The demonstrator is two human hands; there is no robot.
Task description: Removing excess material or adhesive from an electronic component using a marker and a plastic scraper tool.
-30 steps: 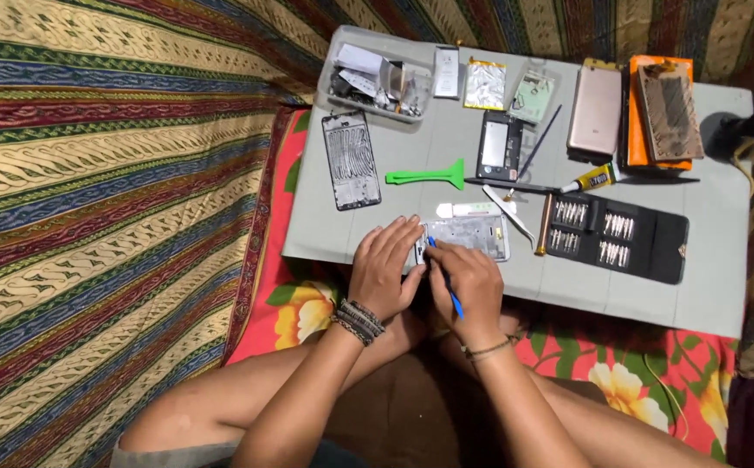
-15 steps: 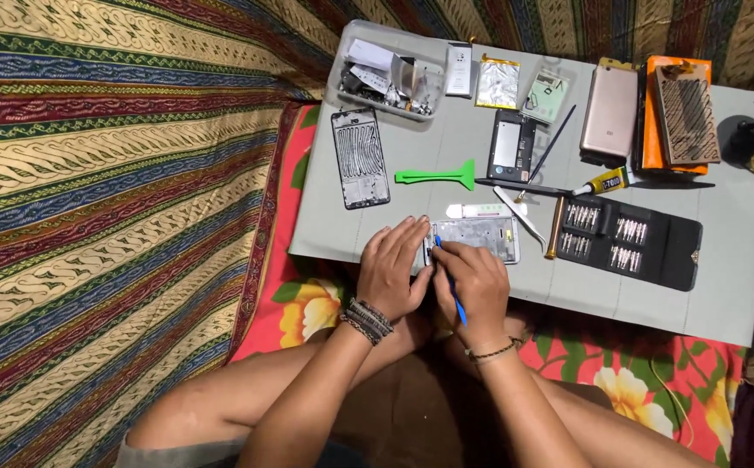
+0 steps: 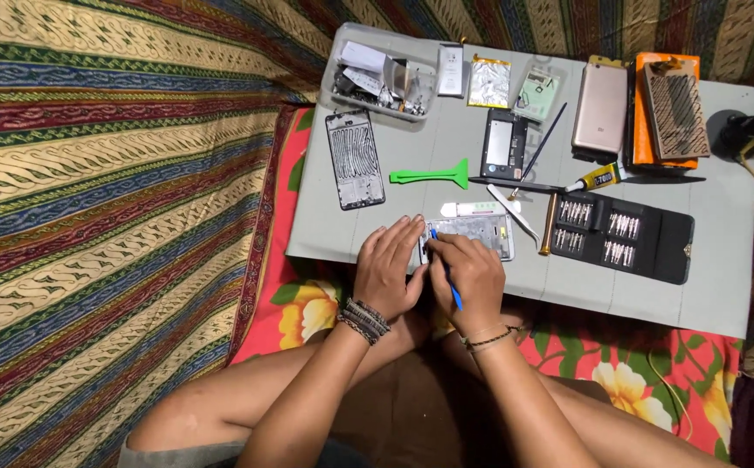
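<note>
Fingers of the left hand lie together, flat on the near end of the opened phone; the right hand pinches a blue tool against it. Left of the phone lies a phone frame, beyond it a green pry tool and foil pouch, right a black bit case. Phone's long axis runs left-right on the grey board, amid striped cloth.

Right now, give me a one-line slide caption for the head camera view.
Both hands, left hand and right hand, work a blue tool on an opened phone amid repair tools.
</note>
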